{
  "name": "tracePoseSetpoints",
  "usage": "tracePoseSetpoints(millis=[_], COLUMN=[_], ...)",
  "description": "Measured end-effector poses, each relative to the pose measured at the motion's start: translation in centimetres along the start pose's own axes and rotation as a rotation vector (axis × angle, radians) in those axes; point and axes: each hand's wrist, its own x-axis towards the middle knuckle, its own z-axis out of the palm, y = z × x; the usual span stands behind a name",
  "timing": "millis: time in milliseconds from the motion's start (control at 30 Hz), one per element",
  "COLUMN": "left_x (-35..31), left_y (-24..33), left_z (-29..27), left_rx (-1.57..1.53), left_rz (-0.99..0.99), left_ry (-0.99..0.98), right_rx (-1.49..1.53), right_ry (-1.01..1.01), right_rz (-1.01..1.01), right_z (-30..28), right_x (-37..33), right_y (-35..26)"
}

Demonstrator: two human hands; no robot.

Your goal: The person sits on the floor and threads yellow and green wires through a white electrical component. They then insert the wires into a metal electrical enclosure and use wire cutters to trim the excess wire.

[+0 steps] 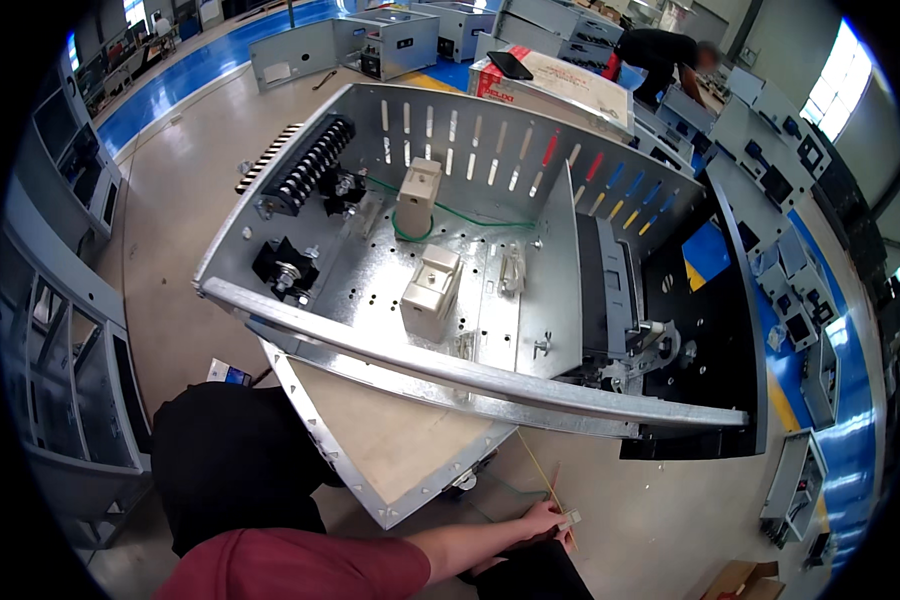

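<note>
My left hand is low and right of the middle, with its arm in a maroon sleeve stretched across from the left. Its fingers are closed on a small pale block. A thin yellow wire runs from there up toward the metal cabinet. Just below the block, a little skin shows that may be fingers of my right hand; the rest of that hand is hidden. Above stands the open grey metal cabinet, holding two cream blocks, a green wire and a black ribbed part.
A pale board in a metal frame lies under the cabinet's near side. Behind it, a phone rests on a carton. Grey cabinets stand at left. A person in black bends over at the far right. A brown box sits lower right.
</note>
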Motion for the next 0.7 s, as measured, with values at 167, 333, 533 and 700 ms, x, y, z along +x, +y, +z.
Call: tracePoseSetpoints(millis=[167, 333, 533, 700], left_x=[-1.3, 0.4, 0.7, 0.2], left_y=[1.2, -0.5, -0.5, -0.2], left_z=[-0.3, -0.7, -0.3, -0.7], left_rx=[-0.088, -0.108, -0.082, -0.037], left_rz=[-0.025, -0.020, -0.015, -0.022], left_ry=[-0.055, -0.078, -0.100, -0.100], right_rx=[0.015, 0.026, 0.032, 0.040], right_ry=[0.027, 0.002, 0.000, -0.001], right_rz=[0.007, 0.019, 0.021, 0.026], right_z=[0.0, 1.0, 0.9, 0.9], right_x=[0.6, 0.0, 0.6, 0.7], right_y=[-0.3, -0.3, -0.7, -0.7])
